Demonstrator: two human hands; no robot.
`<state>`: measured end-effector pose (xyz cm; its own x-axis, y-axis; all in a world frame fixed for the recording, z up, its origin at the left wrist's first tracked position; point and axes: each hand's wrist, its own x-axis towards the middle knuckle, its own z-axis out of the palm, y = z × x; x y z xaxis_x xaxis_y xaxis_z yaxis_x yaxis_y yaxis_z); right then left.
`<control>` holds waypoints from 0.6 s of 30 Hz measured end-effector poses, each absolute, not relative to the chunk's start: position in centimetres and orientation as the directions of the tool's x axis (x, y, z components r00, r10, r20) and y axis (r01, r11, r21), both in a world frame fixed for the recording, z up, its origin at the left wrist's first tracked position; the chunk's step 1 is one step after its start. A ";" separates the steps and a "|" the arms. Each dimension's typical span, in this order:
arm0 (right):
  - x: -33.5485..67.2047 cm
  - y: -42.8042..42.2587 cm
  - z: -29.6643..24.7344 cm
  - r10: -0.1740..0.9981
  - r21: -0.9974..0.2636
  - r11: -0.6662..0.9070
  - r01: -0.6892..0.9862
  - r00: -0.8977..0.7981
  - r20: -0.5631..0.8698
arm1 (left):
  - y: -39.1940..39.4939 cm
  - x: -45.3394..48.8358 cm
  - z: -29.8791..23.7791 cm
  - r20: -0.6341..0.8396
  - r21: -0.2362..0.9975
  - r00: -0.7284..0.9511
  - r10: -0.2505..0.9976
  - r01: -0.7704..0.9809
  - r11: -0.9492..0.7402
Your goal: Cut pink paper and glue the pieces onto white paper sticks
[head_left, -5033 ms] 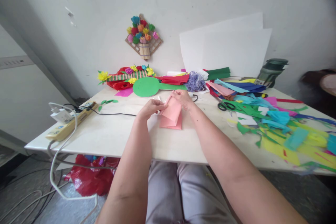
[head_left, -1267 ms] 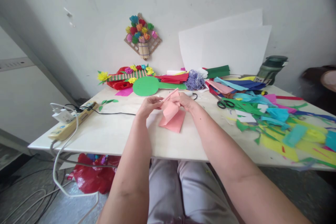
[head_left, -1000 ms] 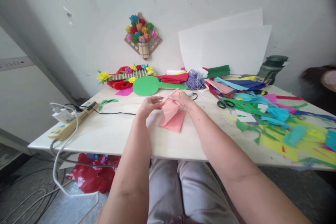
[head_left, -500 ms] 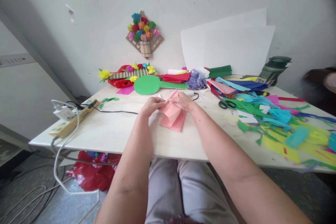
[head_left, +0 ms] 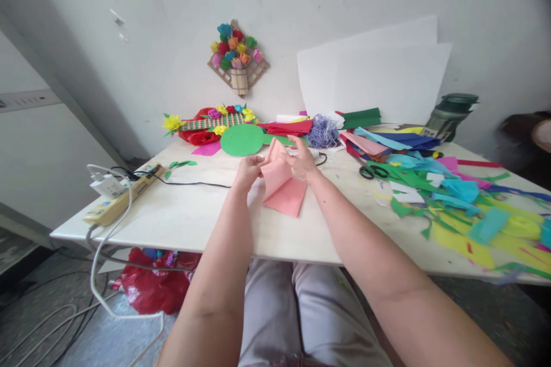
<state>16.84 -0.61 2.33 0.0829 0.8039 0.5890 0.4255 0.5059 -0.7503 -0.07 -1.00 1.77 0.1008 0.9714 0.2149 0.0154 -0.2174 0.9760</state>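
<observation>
A sheet of pink crepe paper (head_left: 276, 176) is lifted and partly folded between my two hands, above the table. My left hand (head_left: 249, 172) pinches its left edge. At the paper's right side, my right hand (head_left: 302, 159) has its thumb and fingers on it, the index finger raised and pointing left. Under the raised paper, a flat pink piece (head_left: 287, 202) lies on the white table (head_left: 206, 215); I cannot tell whether both are one sheet. Behind my hands lies a green paddle-shaped piece (head_left: 241, 140).
Black-handled scissors (head_left: 372, 171) lie to the right, beside colourful paper scraps (head_left: 456, 229). A dark green bottle (head_left: 451, 114) stands at the back right. Purple shredded paper (head_left: 322, 131) sits at the back. At the left edge is a power strip (head_left: 123, 198) with cables.
My right hand has loosened its pinch, and its index finger has lifted. The pink paper is spread wider and stands more upright between my hands.
</observation>
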 end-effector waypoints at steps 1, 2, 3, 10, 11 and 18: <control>16.8 -0.4 2.2 0.750 -0.675 0.553 0.489 0.062 0.659 | -0.9 -0.1 1.6 0.210 0.977 0.089 0.974 0.004 -0.212; 16.7 -0.2 2.0 0.700 -0.598 0.592 0.540 0.022 0.714 | -0.8 -0.1 1.5 0.208 0.978 0.084 0.974 0.003 -0.209; 16.5 0.0 1.9 0.660 -0.528 0.621 0.579 -0.024 0.751 | -0.7 -0.1 1.4 0.209 0.978 0.081 0.974 0.009 -0.211; 16.4 -1.8 2.8 0.682 -0.330 0.478 0.814 -0.108 0.723 | -0.5 -0.7 1.3 0.257 0.966 -0.066 0.964 -0.024 -0.259; 16.5 -2.3 3.2 0.731 -0.336 0.405 0.850 -0.080 0.678 | -0.4 -0.8 1.4 0.258 0.965 -0.089 0.962 -0.030 -0.262; 16.6 -4.5 5.9 0.977 -0.135 0.162 0.977 -0.140 0.162 | -0.4 -0.9 1.5 0.243 0.968 -0.068 0.968 -0.051 -0.246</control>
<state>16.63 -4.49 5.90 -0.1395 0.9769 0.1616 0.9775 0.1620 -0.1353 -0.88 -0.43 1.49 -0.0679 0.9677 0.2427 -0.0506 -0.2463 0.9679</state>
